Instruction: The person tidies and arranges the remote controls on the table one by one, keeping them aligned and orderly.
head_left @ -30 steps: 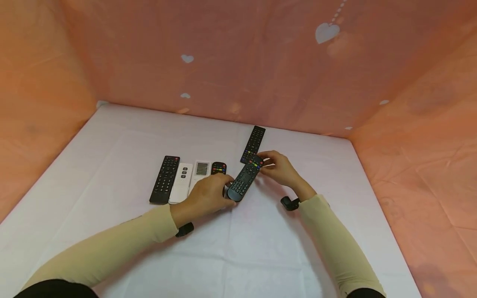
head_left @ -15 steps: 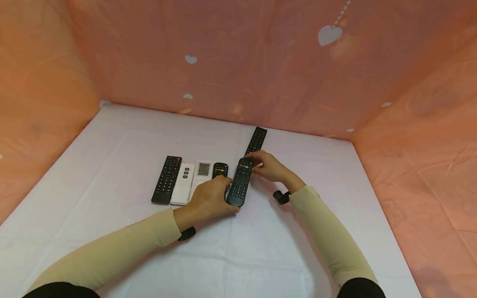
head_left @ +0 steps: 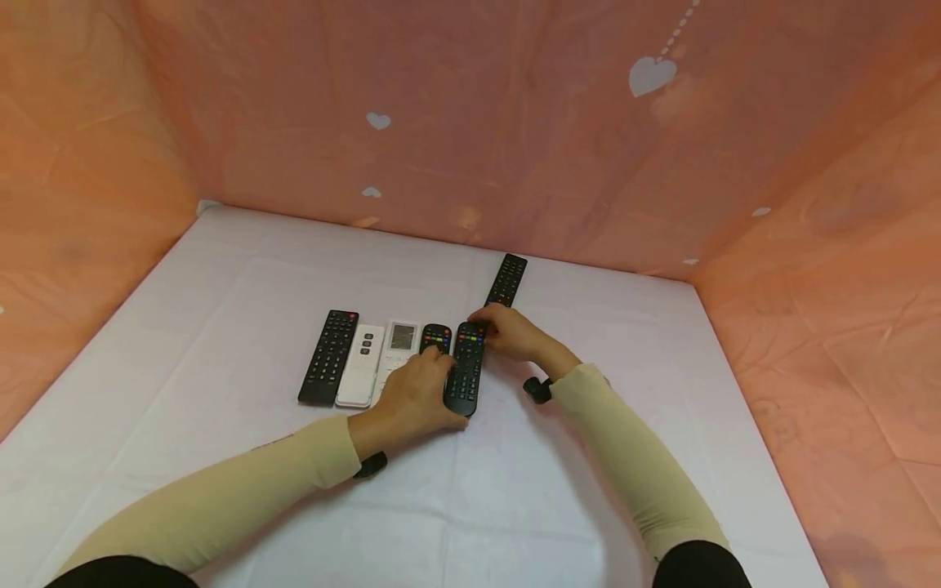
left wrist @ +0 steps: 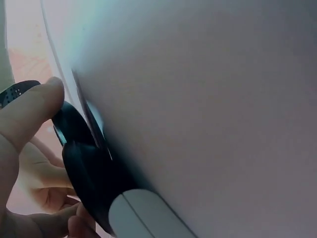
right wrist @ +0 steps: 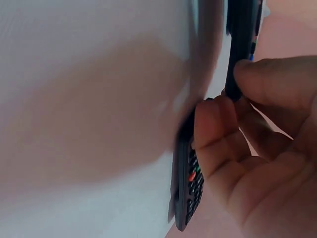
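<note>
A black remote control (head_left: 465,371) with coloured buttons near its top lies between my two hands, at the right end of a row. My left hand (head_left: 414,390) holds its lower end, thumb at the bottom and fingers along the left side. With thumb and fingers, my right hand (head_left: 513,333) pinches the top end; the right wrist view shows the thumb on the edge of this remote (right wrist: 239,47). Just left of it is a shorter black remote (head_left: 435,333), partly hidden by my left hand. A white remote with a screen (head_left: 402,336) is also partly covered.
Further left in the row lie a plain white remote (head_left: 360,367) and a long black remote (head_left: 327,359). Beyond my right hand another black remote (head_left: 507,279) lies near the back edge of the white-covered table (head_left: 529,498). Orange cloth walls (head_left: 470,131) enclose the back and sides.
The held remote has swung from slanted to nearly upright in the head view and come down beside the row. My right hand has moved left with its top end; my left hand has barely shifted.
</note>
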Available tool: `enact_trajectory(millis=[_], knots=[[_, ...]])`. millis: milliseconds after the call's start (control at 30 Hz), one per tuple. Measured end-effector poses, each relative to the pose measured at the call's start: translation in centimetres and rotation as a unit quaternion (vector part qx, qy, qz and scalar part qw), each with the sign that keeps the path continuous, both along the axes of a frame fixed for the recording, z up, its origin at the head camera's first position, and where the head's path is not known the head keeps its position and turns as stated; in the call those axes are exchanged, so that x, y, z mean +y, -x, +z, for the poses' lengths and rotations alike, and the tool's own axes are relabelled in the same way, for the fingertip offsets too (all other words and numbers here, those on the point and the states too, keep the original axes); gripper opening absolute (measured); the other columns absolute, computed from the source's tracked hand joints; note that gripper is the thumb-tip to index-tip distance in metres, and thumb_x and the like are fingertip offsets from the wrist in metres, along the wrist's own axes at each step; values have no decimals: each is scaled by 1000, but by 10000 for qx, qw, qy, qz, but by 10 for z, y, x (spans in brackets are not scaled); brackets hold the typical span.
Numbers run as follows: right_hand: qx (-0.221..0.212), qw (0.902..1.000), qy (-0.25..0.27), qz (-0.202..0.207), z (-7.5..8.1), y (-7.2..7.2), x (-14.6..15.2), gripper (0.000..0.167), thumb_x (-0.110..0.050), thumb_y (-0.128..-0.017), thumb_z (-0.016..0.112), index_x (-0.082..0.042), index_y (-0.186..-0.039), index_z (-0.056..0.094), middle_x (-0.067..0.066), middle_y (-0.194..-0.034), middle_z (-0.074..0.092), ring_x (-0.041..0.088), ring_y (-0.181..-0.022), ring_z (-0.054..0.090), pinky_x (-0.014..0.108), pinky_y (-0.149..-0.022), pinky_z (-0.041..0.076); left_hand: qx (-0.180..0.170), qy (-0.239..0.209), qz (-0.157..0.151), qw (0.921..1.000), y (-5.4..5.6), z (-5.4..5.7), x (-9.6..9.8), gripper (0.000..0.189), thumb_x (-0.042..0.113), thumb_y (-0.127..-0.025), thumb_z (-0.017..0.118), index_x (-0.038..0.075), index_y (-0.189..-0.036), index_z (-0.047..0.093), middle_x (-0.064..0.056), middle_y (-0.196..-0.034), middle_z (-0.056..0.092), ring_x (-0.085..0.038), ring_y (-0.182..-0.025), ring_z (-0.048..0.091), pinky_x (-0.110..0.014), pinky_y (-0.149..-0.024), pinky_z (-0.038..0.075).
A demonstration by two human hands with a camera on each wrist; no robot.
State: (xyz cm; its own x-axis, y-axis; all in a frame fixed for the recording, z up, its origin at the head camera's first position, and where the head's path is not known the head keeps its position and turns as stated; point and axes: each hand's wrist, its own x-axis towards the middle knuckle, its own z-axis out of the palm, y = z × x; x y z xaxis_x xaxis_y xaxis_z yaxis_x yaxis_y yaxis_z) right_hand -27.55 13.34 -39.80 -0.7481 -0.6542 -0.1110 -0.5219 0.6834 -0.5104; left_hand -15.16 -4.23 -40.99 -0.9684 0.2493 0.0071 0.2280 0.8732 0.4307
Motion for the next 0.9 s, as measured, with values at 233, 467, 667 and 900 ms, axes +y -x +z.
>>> enact_trajectory(millis=[233, 467, 667, 900], knots=[[14, 9998, -173, 128, -6, 5, -6, 39, 2, -88, 60, 1, -127, 60, 18, -125, 61, 29, -118, 55, 42, -104, 43, 112, 125, -22, 9999, 2, -2, 3, 86, 46, -52, 90, 3, -119, 60, -9, -102, 55, -23, -89, 54, -38, -72, 53], [-21, 9996, -172, 233, -4, 5, -7, 42, 1, -86, 62, 0, -128, 60, 16, -121, 63, 26, -110, 57, 39, -98, 46, -11, 228, -130, 9997, 3, 0, 5, 88, 47, -54, 90, 3, -124, 58, -10, -108, 55, -24, -93, 54, -38, -74, 53], [2, 9995, 288, 122, 2, 6, 7, 47, -1, -84, 66, -4, -131, 58, 16, -121, 61, 24, -95, 60, 35, -84, 50, 100, 23, -378, 9992, 15, 9, 4, 81, 51, -59, 85, 7, -123, 61, -9, -112, 59, -26, -102, 57, -40, -77, 53], [246, 9981, 396, -406, 6, 22, 32, 41, -2, -83, 65, -1, -124, 61, 16, -121, 63, 31, -99, 64, 40, -85, 53, -714, -1152, -480, 9896, 59, 24, 2, 60, 42, -75, 79, 10, -123, 62, -6, -108, 62, -20, -98, 59, -35, -82, 51]])
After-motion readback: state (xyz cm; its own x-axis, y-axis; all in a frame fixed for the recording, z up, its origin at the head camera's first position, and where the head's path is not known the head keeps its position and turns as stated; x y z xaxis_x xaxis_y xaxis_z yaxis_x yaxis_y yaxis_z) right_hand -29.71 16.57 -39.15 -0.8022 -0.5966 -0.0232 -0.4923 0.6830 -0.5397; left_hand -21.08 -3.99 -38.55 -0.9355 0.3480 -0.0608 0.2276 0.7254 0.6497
